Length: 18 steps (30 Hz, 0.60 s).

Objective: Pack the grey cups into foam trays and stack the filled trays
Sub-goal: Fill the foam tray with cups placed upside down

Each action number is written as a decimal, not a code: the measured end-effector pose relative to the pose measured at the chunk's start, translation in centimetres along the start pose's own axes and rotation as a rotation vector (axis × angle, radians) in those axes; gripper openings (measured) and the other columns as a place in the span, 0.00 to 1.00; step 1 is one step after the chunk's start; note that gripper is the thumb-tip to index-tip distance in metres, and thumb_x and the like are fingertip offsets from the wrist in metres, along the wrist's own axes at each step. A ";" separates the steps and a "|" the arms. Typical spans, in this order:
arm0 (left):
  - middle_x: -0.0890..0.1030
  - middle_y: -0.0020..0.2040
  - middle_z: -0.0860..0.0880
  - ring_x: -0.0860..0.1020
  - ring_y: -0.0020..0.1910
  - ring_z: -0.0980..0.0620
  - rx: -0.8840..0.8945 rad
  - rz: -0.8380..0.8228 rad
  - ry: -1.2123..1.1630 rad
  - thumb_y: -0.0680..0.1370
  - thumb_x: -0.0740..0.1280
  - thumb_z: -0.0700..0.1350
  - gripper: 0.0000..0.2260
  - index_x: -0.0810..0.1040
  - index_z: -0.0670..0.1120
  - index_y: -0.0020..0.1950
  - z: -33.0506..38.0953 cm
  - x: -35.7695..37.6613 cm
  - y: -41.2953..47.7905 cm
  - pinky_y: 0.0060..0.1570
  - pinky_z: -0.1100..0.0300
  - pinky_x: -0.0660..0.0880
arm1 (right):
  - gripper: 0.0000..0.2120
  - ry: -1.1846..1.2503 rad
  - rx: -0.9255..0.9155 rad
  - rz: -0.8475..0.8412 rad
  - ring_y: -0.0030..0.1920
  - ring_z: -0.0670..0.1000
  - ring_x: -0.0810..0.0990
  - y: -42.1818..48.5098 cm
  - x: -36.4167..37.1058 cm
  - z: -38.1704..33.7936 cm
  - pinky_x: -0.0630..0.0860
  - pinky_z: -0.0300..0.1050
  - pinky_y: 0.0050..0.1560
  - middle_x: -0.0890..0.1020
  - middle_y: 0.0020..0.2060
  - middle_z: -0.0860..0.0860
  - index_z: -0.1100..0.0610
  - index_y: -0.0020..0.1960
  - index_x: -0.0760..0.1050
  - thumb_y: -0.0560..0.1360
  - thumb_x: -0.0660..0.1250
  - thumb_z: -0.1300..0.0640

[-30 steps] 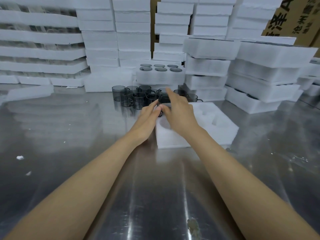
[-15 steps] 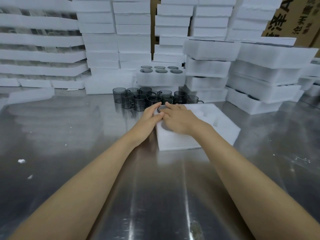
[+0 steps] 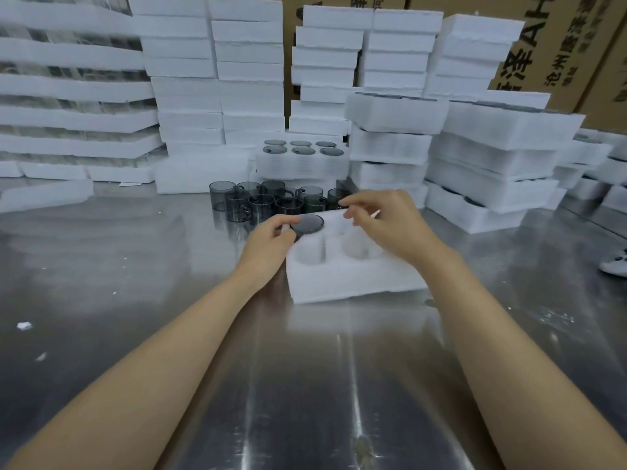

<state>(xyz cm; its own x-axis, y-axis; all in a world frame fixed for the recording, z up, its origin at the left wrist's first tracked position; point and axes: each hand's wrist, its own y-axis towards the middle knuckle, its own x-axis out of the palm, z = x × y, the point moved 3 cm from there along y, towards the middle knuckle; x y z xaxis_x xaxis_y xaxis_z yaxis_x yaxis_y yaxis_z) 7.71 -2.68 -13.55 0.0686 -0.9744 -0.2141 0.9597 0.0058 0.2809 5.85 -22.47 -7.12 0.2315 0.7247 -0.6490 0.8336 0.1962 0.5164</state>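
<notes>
A white foam tray (image 3: 342, 283) lies on the steel table in front of me. One grey cup (image 3: 308, 223) sits upside down in its far-left pocket, and the other visible pockets hold nothing. My left hand (image 3: 271, 237) is at the tray's left corner, its thumb and curled fingers pinching that cup's left edge. Above the tray's far side hovers my right hand (image 3: 383, 220), fingers loosely curled and holding nothing. Several loose grey cups (image 3: 264, 200) stand in a cluster just behind the tray.
A filled foam tray (image 3: 302, 166) sits behind the cups. Tall stacks of foam trays (image 3: 502, 154) line the back and right, with cardboard boxes (image 3: 576, 39) behind. A small white object (image 3: 615, 264) lies at the right edge. Foam crumbs (image 3: 24, 325) dot the table.
My right hand has lifted off the cup and moved up and right. The cup's base now shows in the far-left pocket. My left hand stays at the cup's edge.
</notes>
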 end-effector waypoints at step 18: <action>0.79 0.58 0.53 0.79 0.53 0.55 -0.125 -0.276 -0.200 0.65 0.62 0.41 0.27 0.74 0.48 0.64 -1.4 -3.3 0.6 0.51 0.62 0.75 | 0.23 -0.140 0.192 0.218 0.67 0.61 0.65 1.6 1.8 10.3 0.62 0.44 0.67 0.64 0.68 0.64 0.64 0.68 0.69 0.74 0.58 0.72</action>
<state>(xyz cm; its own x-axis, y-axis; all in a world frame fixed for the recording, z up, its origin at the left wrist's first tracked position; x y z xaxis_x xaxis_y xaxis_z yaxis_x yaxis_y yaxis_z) 8.45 0.88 -13.95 -0.2410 -0.9676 -0.0751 0.9613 -0.2487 0.1189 12.77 -27.65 -13.19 0.4708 0.6356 -0.6118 0.8329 -0.0917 0.5457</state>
